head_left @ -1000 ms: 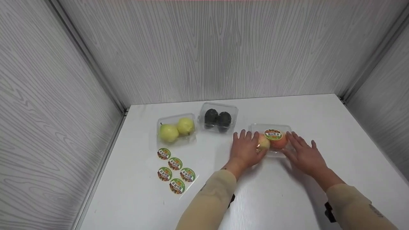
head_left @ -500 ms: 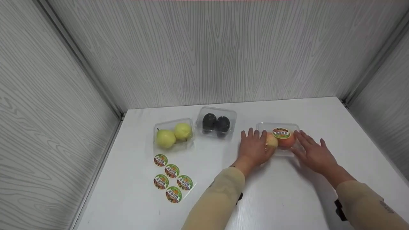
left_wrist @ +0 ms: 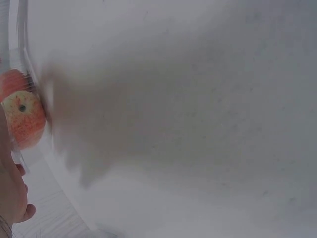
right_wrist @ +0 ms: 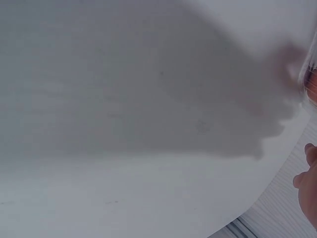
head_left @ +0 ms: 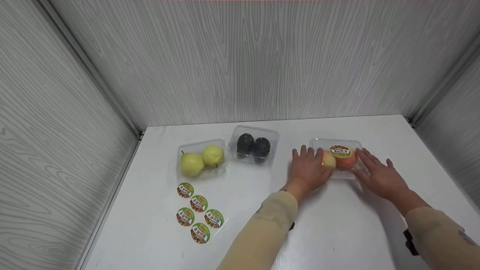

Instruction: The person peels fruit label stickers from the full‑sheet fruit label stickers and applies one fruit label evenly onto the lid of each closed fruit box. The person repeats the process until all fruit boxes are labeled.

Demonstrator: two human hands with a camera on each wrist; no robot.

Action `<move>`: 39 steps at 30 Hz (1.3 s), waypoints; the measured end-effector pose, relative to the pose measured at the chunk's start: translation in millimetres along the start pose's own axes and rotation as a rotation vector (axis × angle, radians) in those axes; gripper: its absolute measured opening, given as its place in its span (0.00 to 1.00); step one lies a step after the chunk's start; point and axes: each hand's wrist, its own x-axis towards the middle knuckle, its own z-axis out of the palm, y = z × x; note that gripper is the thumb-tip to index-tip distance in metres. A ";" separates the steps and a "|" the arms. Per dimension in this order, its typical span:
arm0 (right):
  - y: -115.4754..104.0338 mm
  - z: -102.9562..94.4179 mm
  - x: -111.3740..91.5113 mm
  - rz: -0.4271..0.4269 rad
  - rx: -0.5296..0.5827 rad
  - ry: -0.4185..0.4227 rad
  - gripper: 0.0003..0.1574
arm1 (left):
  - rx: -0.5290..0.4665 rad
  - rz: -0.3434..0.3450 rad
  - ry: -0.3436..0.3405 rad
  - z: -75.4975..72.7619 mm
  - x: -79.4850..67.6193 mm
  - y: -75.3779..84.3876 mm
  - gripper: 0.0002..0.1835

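Note:
A clear plastic fruit box [head_left: 341, 174] stands at the table's right, holding two red-yellow apples [head_left: 346, 162], with a round fruit-label sticker [head_left: 340, 151] on its lid. My left hand [head_left: 308, 169] rests on the box's left side, fingers extended forward over that edge. Against the opposite side lies my right hand [head_left: 383, 178], its fingers straight along the box wall. In the left wrist view an apple [left_wrist: 25, 121] shows through the plastic beside the left hand [left_wrist: 12, 186]. The right wrist view catches only part of the right hand [right_wrist: 309, 188] and the box's corner.
Two yellow-green pears [head_left: 192, 164] sit in another clear box at the left. Behind the middle, a third box contains two dark oval fruits [head_left: 245, 143]. Several round stickers [head_left: 198, 203] lie on a backing sheet at front left. Wood-grain panels [head_left: 240, 60] surround the white table.
Both hands have slid the apple box to the right and slightly toward the back of the table. The other boxes and the sticker sheet keep their places, while the head view shifts a little.

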 end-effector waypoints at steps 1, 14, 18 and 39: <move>2.7 -2.3 1.5 0.002 0.000 -0.003 0.53 | -0.001 0.000 0.006 -0.6 2.5 1.9 0.39; 25.0 -21.6 20.5 -0.037 -0.027 0.007 0.51 | -0.003 -0.041 0.004 -7.9 28.4 14.6 0.39; 29.1 -23.5 25.5 -0.047 -0.027 0.005 0.51 | -0.017 -0.053 -0.004 -6.5 35.1 15.5 0.39; 43.9 -22.9 44.6 -0.023 -0.059 -0.038 0.52 | -0.041 -0.063 -0.059 0.1 57.2 18.6 0.39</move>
